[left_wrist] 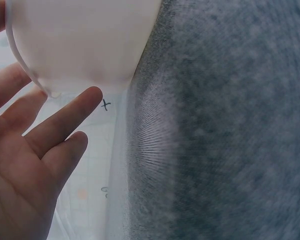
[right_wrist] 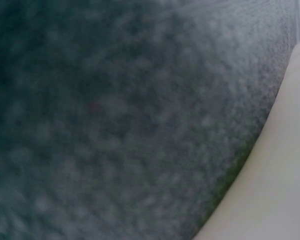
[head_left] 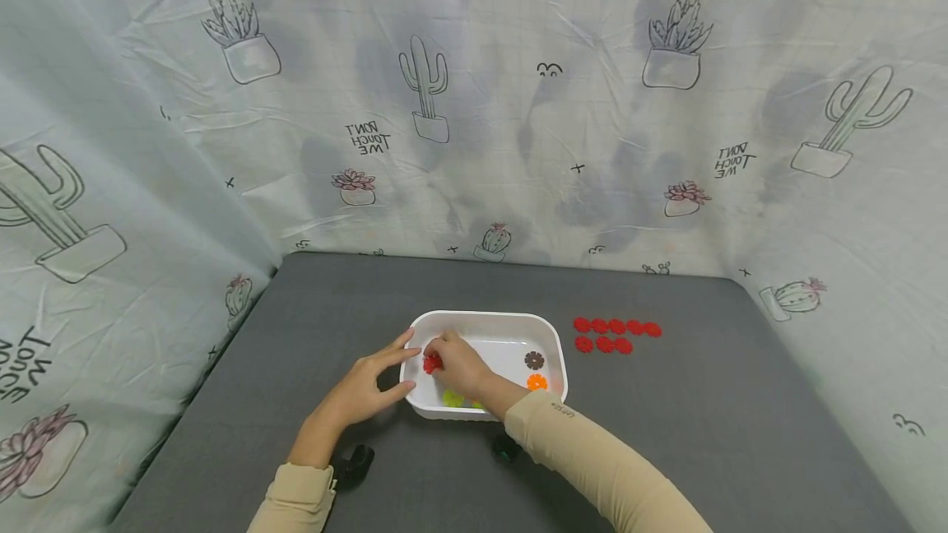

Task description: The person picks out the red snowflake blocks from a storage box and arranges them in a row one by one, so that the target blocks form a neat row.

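Note:
A white plastic tray (head_left: pixel 485 415) stands on the grey table. My right hand (head_left: pixel 461 366) reaches into its left part, fingers curled down at a red notched plastic disc (head_left: pixel 432 364), which it pinches; the fingertips are partly hidden. My left hand (head_left: pixel 363 387) is at the tray's left end, fingers spread and fairly straight, fingertips at the rim. In the left wrist view, that hand (left_wrist: pixel 27 145) lies beside the tray wall (left_wrist: pixel 85 45). Also in the tray are a yellow-green disc (head_left: pixel 453 398), an orange disc (head_left: pixel 536 383) and a brown disc (head_left: pixel 534 360).
To the right of the tray, several red discs (head_left: pixel 618 326) lie in two rows on the grey table (head_left: pixel 704 401). A patterned curtain (head_left: pixel 504 105) surrounds the table at the back and sides. Dark wrist-camera parts (head_left: pixel 360 462) hang beneath the wrists.

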Demonstrator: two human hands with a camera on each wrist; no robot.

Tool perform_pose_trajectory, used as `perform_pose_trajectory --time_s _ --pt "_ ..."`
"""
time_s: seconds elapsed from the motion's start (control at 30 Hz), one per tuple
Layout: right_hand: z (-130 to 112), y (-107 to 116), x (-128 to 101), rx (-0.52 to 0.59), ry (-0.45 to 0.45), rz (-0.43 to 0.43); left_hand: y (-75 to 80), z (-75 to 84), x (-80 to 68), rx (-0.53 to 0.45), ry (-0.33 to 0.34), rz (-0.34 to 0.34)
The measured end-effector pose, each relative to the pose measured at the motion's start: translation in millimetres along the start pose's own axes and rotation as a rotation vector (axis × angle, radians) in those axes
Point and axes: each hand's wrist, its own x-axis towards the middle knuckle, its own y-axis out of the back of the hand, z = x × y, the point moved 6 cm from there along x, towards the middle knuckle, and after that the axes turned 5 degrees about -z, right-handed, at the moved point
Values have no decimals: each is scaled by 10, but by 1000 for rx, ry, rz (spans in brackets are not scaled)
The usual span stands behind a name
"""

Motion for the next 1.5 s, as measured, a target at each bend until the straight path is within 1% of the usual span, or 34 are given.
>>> perform_pose_trajectory --time_s 0.17,0.3,0.47,0.57,0.77,0.9,1.07,1.3,1.33,1.43,1.5 --pt "-16 18 -15 -18 13 8 -1 -8 -1 -10 4 -5" --pt "-8 33 -15 -3 4 17 1 -5 -2 -15 9 -6" --pt "0 46 -15 42 -9 11 0 -7 -7 -8 25 -6" --pt "7 55 -11 70 -24 4 1 -1 -7 0 22 -3" --pt "17 118 -13 120 -42 34 11 20 -1 19 4 4" --pt "32 161 -20 177 -61 47 8 20 -2 28 -1 1" --pt "74 229 -41 312 -92 73 15 16 2 31 -2 -4" --pt "145 322 -122 586 -172 70 16 6 13 36 11 -15" --pt "158 335 -141 613 -185 69 12 3 15 29 17 -17" --pt "185 380 -200 689 -188 71 5 -9 15 13 39 -15" --pt "203 413 -243 725 -189 74 6 -10 17 9 41 -13"
